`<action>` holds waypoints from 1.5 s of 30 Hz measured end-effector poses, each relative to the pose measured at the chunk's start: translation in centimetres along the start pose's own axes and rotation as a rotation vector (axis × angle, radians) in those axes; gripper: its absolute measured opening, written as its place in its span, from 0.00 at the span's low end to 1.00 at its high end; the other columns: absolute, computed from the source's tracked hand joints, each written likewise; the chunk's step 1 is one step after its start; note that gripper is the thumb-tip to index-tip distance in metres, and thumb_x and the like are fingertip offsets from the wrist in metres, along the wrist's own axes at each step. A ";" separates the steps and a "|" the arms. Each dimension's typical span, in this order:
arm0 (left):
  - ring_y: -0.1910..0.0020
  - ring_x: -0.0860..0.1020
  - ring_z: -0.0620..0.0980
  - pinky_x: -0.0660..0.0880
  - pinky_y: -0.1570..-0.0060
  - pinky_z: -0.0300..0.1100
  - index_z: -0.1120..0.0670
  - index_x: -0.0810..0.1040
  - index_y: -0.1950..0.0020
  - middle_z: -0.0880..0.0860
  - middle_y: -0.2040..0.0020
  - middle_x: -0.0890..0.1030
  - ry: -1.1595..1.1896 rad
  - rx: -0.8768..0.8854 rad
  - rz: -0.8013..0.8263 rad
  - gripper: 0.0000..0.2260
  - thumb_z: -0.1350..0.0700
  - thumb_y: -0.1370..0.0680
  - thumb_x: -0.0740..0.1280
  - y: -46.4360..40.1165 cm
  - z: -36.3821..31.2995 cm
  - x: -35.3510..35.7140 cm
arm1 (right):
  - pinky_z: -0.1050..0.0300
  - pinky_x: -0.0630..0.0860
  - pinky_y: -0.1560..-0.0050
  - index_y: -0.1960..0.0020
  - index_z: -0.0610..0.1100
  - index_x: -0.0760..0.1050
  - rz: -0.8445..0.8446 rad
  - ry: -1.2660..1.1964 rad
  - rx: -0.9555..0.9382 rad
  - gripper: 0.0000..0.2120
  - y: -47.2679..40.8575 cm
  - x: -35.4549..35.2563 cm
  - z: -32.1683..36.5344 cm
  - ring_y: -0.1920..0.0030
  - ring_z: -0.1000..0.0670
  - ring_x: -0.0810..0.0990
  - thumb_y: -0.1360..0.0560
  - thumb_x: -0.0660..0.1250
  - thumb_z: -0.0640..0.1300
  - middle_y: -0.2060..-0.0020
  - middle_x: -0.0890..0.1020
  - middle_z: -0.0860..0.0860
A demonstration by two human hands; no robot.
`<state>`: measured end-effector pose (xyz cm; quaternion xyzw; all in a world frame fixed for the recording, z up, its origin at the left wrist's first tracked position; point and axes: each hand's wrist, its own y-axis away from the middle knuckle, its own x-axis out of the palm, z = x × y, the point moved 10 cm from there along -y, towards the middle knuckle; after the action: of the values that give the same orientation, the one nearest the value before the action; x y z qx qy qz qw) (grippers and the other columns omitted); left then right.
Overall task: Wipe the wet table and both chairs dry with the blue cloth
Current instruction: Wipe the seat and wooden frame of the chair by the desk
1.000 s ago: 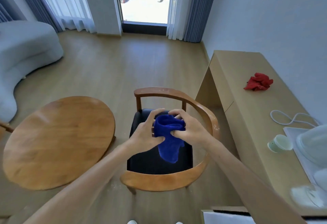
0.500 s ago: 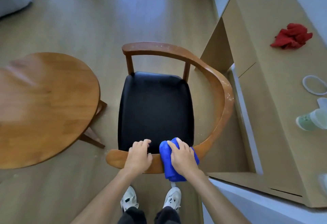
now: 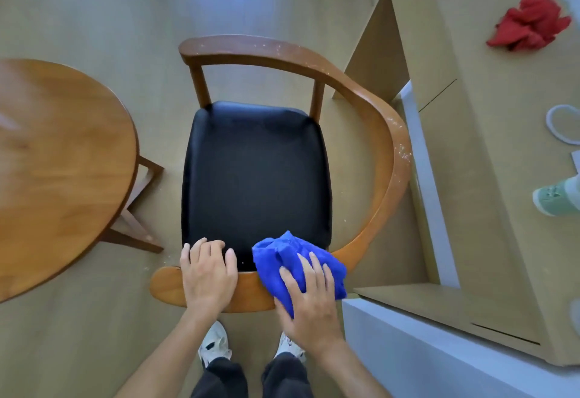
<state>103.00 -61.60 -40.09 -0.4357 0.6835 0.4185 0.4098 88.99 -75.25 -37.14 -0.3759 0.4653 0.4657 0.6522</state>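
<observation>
Both forearms enter from the bottom edge and converge upward, bare to the wrist. The left hand point(image 3: 208, 275) lies palm down, wrist straight, with its fingers point(image 3: 201, 248) curled forward and held close together; the thumb lies on the inner side, toward the right hand. The left hand holds nothing and rests flat on the rail point(image 3: 248, 291) beneath it. The right hand point(image 3: 309, 295) lies palm down just beside the left, apart from it. Its fingers point(image 3: 306, 267) spread slightly and press onto the cloth point(image 3: 282, 256), which bunches under and ahead of the palm. The right wrist angles inward from the forearm.
</observation>
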 end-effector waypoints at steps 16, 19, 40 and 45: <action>0.41 0.75 0.60 0.62 0.34 0.60 0.59 0.81 0.51 0.57 0.51 0.82 -0.188 0.056 0.012 0.20 0.53 0.26 0.52 0.4 -0.8 0.9 | 0.41 0.67 0.35 0.48 0.49 0.79 -0.205 0.011 0.180 0.17 -2.2 -1.7 -6.0 0.38 0.39 0.73 0.29 0.68 0.60 0.42 0.77 0.45; 0.40 0.76 0.62 0.63 0.37 0.63 0.60 0.80 0.51 0.58 0.49 0.81 -0.208 0.149 -0.019 0.19 0.53 0.25 0.53 0.7 -4.7 1.1 | 0.42 0.70 0.40 0.42 0.51 0.76 -0.186 0.027 0.003 0.16 -2.3 -1.5 -6.3 0.39 0.40 0.74 0.25 0.65 0.58 0.40 0.75 0.46; 0.38 0.75 0.61 0.65 0.35 0.61 0.58 0.81 0.46 0.59 0.43 0.81 -0.169 0.327 0.175 0.22 0.46 0.24 0.54 1.3 -20.0 9.2 | 0.39 0.68 0.35 0.35 0.54 0.75 0.081 0.052 -0.009 0.23 -27.0 -11.1 -24.8 0.29 0.40 0.64 0.29 0.70 0.57 0.28 0.66 0.44; 0.40 0.78 0.60 0.67 0.38 0.58 0.58 0.82 0.47 0.57 0.44 0.82 -0.112 0.289 0.176 0.22 0.46 0.27 0.57 1.2 -19.7 8.8 | 0.40 0.59 0.33 0.23 0.57 0.55 0.141 0.318 0.037 0.32 -28.9 -10.2 -24.8 0.29 0.42 0.60 0.24 0.53 0.68 0.26 0.62 0.47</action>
<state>95.57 -81.81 -41.82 -0.2868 0.7482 0.3736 0.4673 108.90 -108.93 -32.82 -0.3992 0.5964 0.4365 0.5426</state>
